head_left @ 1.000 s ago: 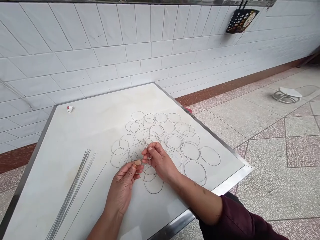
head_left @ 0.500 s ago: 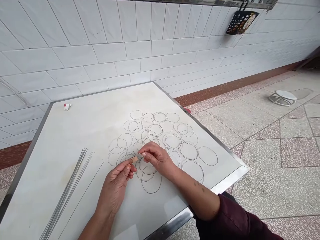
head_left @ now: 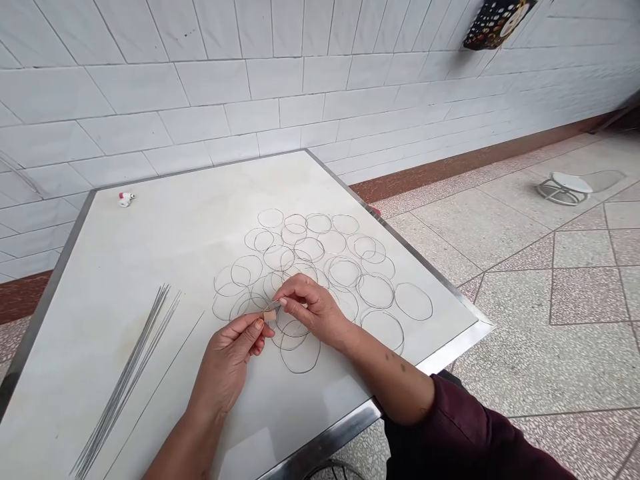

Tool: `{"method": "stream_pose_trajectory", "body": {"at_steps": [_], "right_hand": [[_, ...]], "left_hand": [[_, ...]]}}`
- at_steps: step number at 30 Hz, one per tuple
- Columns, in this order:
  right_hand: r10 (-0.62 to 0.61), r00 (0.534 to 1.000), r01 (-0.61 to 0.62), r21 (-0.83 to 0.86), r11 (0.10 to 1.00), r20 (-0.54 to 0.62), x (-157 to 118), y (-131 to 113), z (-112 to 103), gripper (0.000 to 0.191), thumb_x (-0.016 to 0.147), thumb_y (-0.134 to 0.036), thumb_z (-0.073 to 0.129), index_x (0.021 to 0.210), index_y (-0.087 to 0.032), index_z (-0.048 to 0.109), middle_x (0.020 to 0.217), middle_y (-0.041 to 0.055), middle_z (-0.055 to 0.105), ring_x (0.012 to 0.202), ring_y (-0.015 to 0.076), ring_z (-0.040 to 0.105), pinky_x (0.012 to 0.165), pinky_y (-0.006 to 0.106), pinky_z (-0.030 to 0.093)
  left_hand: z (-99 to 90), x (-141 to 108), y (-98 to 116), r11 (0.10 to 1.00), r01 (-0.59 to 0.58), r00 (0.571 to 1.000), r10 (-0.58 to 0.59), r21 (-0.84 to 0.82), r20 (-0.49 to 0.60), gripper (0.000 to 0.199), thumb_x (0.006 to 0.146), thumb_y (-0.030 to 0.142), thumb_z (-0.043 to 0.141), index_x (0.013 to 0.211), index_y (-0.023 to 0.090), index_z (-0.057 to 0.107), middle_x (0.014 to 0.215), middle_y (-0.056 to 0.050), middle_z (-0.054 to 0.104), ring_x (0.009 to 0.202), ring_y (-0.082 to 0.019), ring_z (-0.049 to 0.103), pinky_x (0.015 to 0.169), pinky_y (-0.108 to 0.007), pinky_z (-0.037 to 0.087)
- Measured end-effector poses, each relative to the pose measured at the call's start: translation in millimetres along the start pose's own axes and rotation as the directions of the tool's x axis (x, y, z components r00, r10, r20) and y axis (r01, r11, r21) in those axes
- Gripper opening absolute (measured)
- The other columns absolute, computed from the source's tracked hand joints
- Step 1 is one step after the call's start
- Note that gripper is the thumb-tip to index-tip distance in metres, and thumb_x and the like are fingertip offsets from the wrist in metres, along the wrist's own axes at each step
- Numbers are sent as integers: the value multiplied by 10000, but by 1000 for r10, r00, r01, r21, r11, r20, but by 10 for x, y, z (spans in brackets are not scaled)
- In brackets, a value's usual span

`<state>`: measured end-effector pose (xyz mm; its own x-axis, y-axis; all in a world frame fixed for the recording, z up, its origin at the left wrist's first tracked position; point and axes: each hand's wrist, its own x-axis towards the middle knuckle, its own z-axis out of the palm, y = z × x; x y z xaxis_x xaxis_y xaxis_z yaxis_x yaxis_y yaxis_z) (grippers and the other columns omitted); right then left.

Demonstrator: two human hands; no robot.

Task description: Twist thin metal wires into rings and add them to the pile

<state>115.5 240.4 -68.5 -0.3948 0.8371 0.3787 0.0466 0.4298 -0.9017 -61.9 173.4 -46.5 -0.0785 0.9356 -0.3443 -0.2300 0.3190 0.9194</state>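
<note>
My left hand and my right hand meet above a spread of overlapping thin wire rings on the white tabletop. Both pinch a short, thin wire between fingers and thumb, though its far end is hidden by my right fingers. A tan adhesive bandage wraps a fingertip of my left hand. To the left of my hands lies a bundle of long straight wires, and a single straight wire lies beside it.
The white table has a metal edge and holds a small white-and-red object at the far left. A tiled wall with a hanging black basket stands behind it. A round white-topped wire stand rests on the speckled floor.
The whole scene has shifted slightly up and left in view. My hands have stayed close together, pinching the short wire, with my right hand drawn a little nearer my left.
</note>
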Motion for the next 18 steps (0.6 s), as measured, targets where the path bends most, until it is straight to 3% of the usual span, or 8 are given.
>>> {"method": "stream_pose_trajectory", "body": {"at_steps": [7, 11, 18], "right_hand": [[-91, 989, 99, -68, 993, 118, -12, 20, -37, 157, 946, -279, 604, 1075, -290, 693, 1018, 40, 589, 860, 159, 590, 769, 322, 539], [-157, 964, 180, -91, 979, 214, -7, 10, -56, 152, 970, -281, 576, 1034, -272, 714, 969, 42, 579, 891, 163, 593, 762, 306, 540], [-168, 942, 227, -181, 957, 291, -5, -16, -71, 123, 960, -274, 577, 984, -245, 694, 952, 52, 593, 886, 175, 591, 750, 306, 536]], "left_hand": [[4, -19, 19, 997, -13, 1000, 12, 81, 17, 230, 734, 406, 774, 792, 184, 786, 691, -57, 660, 590, -145, 444, 542, -285, 341], [-4, -16, 9, 985, -6, 998, -4, 174, 58, 244, 755, 428, 745, 792, 188, 779, 693, -59, 657, 570, -146, 428, 525, -283, 324], [-52, -14, -18, 946, -28, 997, 1, 323, 83, 294, 800, 493, 687, 698, 221, 733, 721, -42, 662, 587, -163, 423, 559, -292, 331]]}}
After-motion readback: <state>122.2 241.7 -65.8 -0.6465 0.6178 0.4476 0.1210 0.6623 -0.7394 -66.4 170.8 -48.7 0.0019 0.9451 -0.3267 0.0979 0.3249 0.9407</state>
